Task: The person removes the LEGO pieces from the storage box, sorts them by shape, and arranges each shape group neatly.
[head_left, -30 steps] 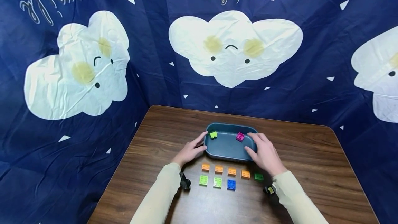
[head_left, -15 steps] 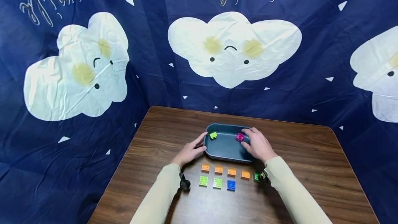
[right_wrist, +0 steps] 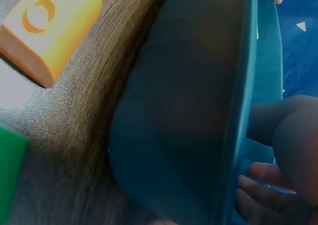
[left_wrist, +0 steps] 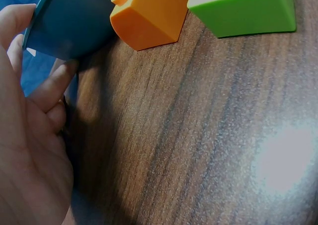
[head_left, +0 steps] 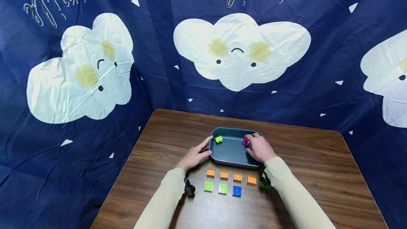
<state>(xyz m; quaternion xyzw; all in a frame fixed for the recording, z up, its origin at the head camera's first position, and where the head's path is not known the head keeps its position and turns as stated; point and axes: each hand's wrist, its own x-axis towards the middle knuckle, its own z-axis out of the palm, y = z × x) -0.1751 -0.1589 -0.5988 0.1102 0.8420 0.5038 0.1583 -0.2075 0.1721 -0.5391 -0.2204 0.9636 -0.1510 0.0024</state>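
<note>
Right hand [head_left: 259, 148] grips magenta brick [head_left: 245, 141] inside tray [head_left: 233, 158].

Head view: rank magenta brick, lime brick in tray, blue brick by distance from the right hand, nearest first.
From the right hand:
1. Magenta brick, in the tray's right end, at the fingertips.
2. Lime brick, in the tray's left end, and blue brick, in the near row on the table: too close to call.

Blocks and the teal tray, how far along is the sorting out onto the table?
Looks done: seven blocks lined up in front of the tray, four orange, with a dark green block beside them. In hand: the right hand reaches into the tray at the magenta block; the left hand steadies the rim. Left: the lime block.
</note>
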